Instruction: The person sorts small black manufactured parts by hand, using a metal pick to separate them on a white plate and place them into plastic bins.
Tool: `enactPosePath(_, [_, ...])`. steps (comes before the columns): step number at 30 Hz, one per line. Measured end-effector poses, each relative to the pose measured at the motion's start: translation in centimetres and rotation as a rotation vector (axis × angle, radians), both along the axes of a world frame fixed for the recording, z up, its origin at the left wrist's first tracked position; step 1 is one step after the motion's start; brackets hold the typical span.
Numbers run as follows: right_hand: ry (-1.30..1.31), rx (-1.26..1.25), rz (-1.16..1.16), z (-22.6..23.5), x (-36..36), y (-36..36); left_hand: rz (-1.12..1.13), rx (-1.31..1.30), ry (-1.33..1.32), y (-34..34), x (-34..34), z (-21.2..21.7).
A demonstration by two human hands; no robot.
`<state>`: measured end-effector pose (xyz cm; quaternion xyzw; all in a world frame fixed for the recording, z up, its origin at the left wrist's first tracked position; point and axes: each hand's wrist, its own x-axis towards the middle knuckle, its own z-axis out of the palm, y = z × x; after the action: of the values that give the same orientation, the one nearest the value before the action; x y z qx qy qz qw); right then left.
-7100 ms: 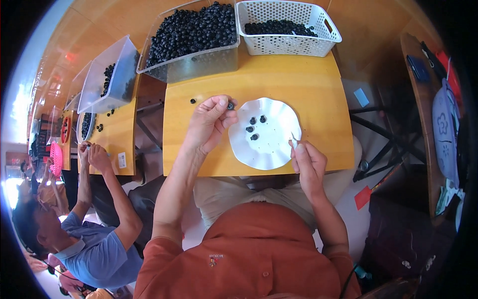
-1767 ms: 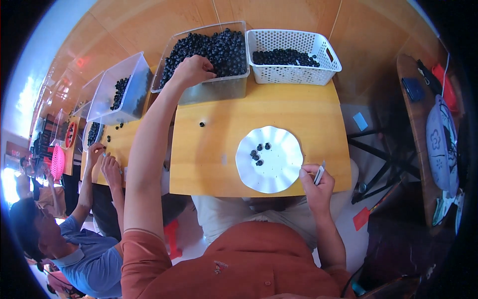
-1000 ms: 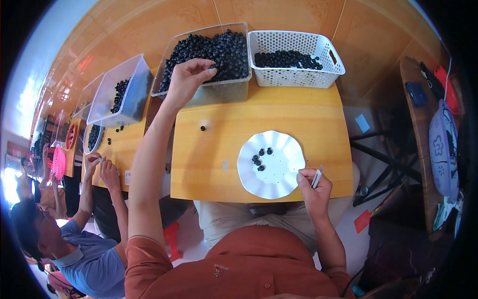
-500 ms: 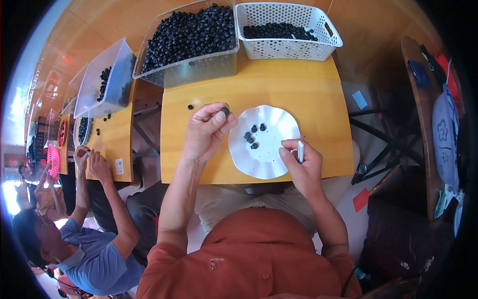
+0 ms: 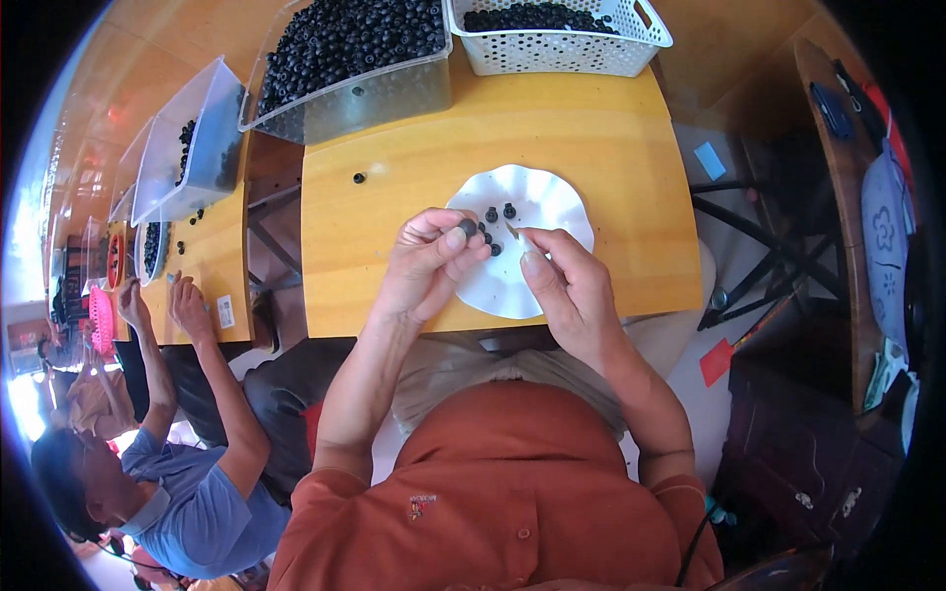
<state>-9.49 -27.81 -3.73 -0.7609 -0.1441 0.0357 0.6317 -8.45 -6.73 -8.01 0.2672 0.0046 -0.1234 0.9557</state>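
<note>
My left hand (image 5: 426, 266) pinches a small dark round bead (image 5: 467, 228) between thumb and fingers over the left rim of a white scalloped plate (image 5: 552, 202). My right hand (image 5: 570, 288) holds a thin metal tool (image 5: 512, 230) whose tip points at the bead. Several dark beads (image 5: 499, 214) lie on the plate. Both hands meet above the wooden table (image 5: 394, 212).
A clear tub (image 5: 365, 98) heaped with dark beads and a white perforated basket (image 5: 562, 49) with more stand at the table's far edge. One loose bead (image 5: 360, 178) lies on the table. At left a person in a blue shirt (image 5: 187, 492) works at another table with tubs (image 5: 187, 148).
My left hand came back from the bead tub to the plate with a bead. My right hand rose from the table's edge and brought the tool up to it.
</note>
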Motion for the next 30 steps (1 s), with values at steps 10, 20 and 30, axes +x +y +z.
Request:
enactPosePath(10, [-0.198, -0.129, 0.030, 0.1, -0.2, 0.5, -0.075, -0.045, 0.007, -1.3, -1.0, -0.5])
enactPosePath(20, [-0.335, -0.168, -0.032, -1.0, 0.0, 0.6, -0.078, -0.030, 0.049, -1.5, -1.4, -0.4])
enactPosePath(30, [-0.476, -0.331, -0.109, -0.5, -0.3, 0.9, -0.053, -0.010, 0.036, -1.5, -1.5, -0.4])
